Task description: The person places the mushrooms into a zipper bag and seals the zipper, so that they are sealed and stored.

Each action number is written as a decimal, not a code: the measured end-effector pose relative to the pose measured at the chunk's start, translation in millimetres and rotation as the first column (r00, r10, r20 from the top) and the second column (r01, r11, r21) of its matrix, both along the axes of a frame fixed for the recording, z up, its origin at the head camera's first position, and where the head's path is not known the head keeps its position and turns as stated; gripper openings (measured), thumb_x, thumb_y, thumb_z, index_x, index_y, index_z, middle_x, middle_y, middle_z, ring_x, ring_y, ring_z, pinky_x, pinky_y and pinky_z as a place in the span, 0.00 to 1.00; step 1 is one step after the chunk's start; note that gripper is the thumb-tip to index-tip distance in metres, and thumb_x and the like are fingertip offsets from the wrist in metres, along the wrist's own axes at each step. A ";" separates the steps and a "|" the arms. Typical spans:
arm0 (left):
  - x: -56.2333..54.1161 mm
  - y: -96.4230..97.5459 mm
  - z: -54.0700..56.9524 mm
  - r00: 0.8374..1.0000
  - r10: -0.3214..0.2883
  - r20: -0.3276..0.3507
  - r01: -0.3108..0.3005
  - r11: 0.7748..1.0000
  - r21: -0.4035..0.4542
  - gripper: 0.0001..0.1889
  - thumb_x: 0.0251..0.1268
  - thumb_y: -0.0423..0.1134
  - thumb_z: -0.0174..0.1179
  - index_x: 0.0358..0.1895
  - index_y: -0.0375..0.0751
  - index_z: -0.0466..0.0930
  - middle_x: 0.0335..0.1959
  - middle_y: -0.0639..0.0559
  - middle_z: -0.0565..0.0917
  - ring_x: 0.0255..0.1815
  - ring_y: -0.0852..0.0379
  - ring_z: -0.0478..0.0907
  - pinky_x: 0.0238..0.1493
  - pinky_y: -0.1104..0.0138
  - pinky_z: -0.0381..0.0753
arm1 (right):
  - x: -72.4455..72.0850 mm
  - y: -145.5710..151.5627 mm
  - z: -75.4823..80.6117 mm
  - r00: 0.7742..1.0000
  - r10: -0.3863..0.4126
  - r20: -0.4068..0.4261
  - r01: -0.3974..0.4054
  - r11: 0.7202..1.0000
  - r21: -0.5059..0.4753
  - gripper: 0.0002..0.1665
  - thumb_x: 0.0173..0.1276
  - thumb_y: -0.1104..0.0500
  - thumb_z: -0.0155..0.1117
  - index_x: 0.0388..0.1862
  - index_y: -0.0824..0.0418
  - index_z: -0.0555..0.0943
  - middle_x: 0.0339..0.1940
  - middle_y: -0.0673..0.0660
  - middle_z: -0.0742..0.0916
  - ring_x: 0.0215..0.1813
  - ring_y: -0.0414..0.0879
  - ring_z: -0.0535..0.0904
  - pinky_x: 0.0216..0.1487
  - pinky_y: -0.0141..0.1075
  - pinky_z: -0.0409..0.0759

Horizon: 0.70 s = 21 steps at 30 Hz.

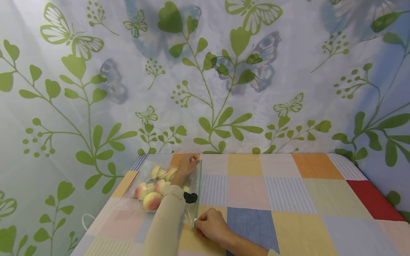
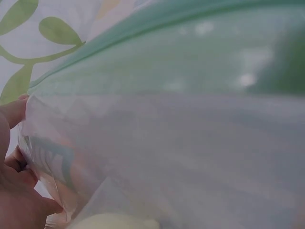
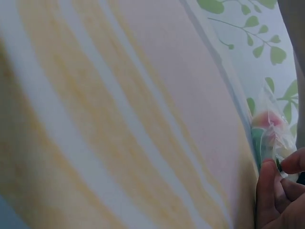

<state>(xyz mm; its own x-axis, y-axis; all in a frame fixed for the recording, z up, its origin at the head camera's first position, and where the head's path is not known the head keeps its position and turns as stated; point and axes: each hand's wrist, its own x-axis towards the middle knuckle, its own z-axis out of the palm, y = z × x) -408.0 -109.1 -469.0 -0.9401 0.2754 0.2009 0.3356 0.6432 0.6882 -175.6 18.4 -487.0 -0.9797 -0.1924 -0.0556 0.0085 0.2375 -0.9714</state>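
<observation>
A clear zip bag (image 1: 128, 201) with a green zip strip (image 1: 199, 185) lies on the patchwork cloth. Several yellow-and-red peaches (image 1: 152, 201) are inside it. My left hand (image 1: 187, 166) reaches across the bag and grips its far edge beside the strip's end. In the left wrist view, the fingers of that hand (image 2: 16, 176) are at the side of the clear plastic (image 2: 167, 143), just below the green band. At the strip's near end, my right hand (image 1: 212, 225) pinches the bag's corner between thumb and fingertips. The left forearm hides some of the peaches.
The patchwork cloth (image 1: 250, 192) covers the table and extends to the right of the bag. A curtain (image 1: 198, 89) printed with leaves and butterflies hangs behind the table. A thin white loop (image 1: 84, 221) shows at the table's left edge.
</observation>
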 end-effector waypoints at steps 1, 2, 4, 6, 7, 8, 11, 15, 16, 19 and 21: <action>-0.2 0.1 0.3 1.000 -0.005 -0.002 0.005 1.000 0.001 0.07 0.78 0.36 0.60 0.38 0.37 0.80 0.23 0.52 0.72 0.22 0.56 0.66 0.26 0.63 0.67 | 0.6 -0.4 0.1 1.000 -0.004 0.005 0.004 1.000 -0.003 0.13 0.59 0.67 0.63 0.15 0.64 0.86 0.13 0.52 0.84 0.15 0.38 0.75 0.17 0.27 0.73; -0.2 0.0 0.5 1.000 -0.004 0.008 0.004 1.000 0.004 0.07 0.78 0.36 0.59 0.38 0.37 0.80 0.23 0.52 0.72 0.22 0.56 0.66 0.26 0.63 0.67 | 1.3 -0.8 0.1 1.000 -0.007 0.016 0.007 1.000 -0.009 0.13 0.59 0.67 0.63 0.15 0.64 0.85 0.13 0.52 0.83 0.15 0.38 0.75 0.16 0.27 0.73; 0.0 -0.5 0.8 1.000 -0.001 0.014 0.001 1.000 0.005 0.07 0.78 0.37 0.59 0.39 0.37 0.80 0.24 0.52 0.72 0.22 0.56 0.66 0.27 0.63 0.67 | 2.6 -1.8 0.4 0.999 -0.010 0.043 0.011 1.000 -0.027 0.13 0.59 0.67 0.63 0.16 0.66 0.85 0.13 0.52 0.83 0.15 0.38 0.74 0.16 0.27 0.73; 0.2 -1.5 0.4 1.000 0.005 0.017 -0.005 1.000 0.002 0.08 0.78 0.39 0.59 0.39 0.37 0.80 0.24 0.51 0.72 0.22 0.56 0.66 0.26 0.63 0.67 | 3.7 -3.1 0.6 0.998 -0.014 0.069 0.018 0.999 -0.047 0.13 0.60 0.66 0.64 0.16 0.67 0.85 0.13 0.52 0.83 0.14 0.38 0.74 0.15 0.27 0.73; 0.4 -2.0 0.2 1.000 0.006 0.021 -0.006 1.000 0.005 0.09 0.78 0.39 0.59 0.40 0.37 0.80 0.24 0.51 0.72 0.22 0.56 0.65 0.26 0.63 0.67 | 4.3 -3.7 0.7 0.997 -0.017 0.080 0.022 0.998 -0.054 0.13 0.60 0.66 0.64 0.16 0.67 0.85 0.13 0.52 0.83 0.14 0.38 0.73 0.15 0.27 0.73; 0.3 -2.4 -0.1 1.000 0.008 0.020 -0.008 1.000 0.004 0.09 0.78 0.40 0.59 0.39 0.37 0.80 0.24 0.51 0.72 0.22 0.56 0.65 0.27 0.63 0.67 | 4.7 -4.3 0.8 0.996 -0.020 0.090 0.025 0.998 -0.062 0.13 0.61 0.66 0.64 0.17 0.67 0.85 0.13 0.52 0.83 0.14 0.38 0.73 0.14 0.27 0.73; -1.1 -2.5 -2.3 1.000 0.010 0.007 -0.010 1.000 0.008 0.09 0.78 0.39 0.60 0.39 0.37 0.80 0.23 0.51 0.72 0.21 0.55 0.65 0.26 0.63 0.67 | 4.8 -5.5 0.9 0.995 -0.028 0.097 0.035 0.997 -0.068 0.13 0.61 0.66 0.65 0.17 0.67 0.85 0.13 0.52 0.82 0.14 0.38 0.73 0.14 0.26 0.73; -5.1 0.7 -7.2 1.000 0.018 -0.025 -0.019 0.999 -0.032 0.07 0.77 0.35 0.60 0.36 0.38 0.79 0.22 0.52 0.72 0.21 0.56 0.64 0.26 0.62 0.67 | 3.9 -3.2 1.7 0.995 -0.022 0.101 0.029 0.997 -0.065 0.12 0.60 0.66 0.65 0.18 0.67 0.86 0.14 0.52 0.83 0.15 0.38 0.75 0.15 0.27 0.74; -6.0 2.0 -8.2 0.999 0.018 -0.041 -0.020 0.999 -0.047 0.07 0.76 0.34 0.60 0.35 0.38 0.79 0.23 0.51 0.72 0.21 0.55 0.65 0.26 0.62 0.68 | 3.5 -1.5 2.2 0.995 -0.017 0.101 0.024 0.998 -0.065 0.12 0.61 0.66 0.65 0.19 0.67 0.86 0.15 0.53 0.84 0.15 0.38 0.75 0.15 0.27 0.75; -6.4 5.9 -10.4 0.997 0.021 -0.075 -0.027 0.996 -0.086 0.07 0.75 0.33 0.60 0.34 0.38 0.78 0.26 0.49 0.75 0.26 0.53 0.69 0.32 0.59 0.72 | 2.8 4.8 4.7 0.994 0.008 0.105 -0.002 0.998 -0.059 0.12 0.63 0.66 0.65 0.21 0.66 0.87 0.17 0.55 0.85 0.16 0.38 0.77 0.16 0.28 0.77; -4.7 8.0 -9.8 0.995 0.030 -0.093 -0.039 0.995 -0.092 0.07 0.73 0.32 0.61 0.33 0.37 0.78 0.30 0.46 0.78 0.31 0.49 0.72 0.37 0.56 0.75 | 2.0 9.1 6.1 0.994 0.026 0.103 -0.020 0.998 -0.058 0.12 0.66 0.65 0.66 0.23 0.66 0.87 0.18 0.56 0.86 0.17 0.39 0.78 0.17 0.29 0.78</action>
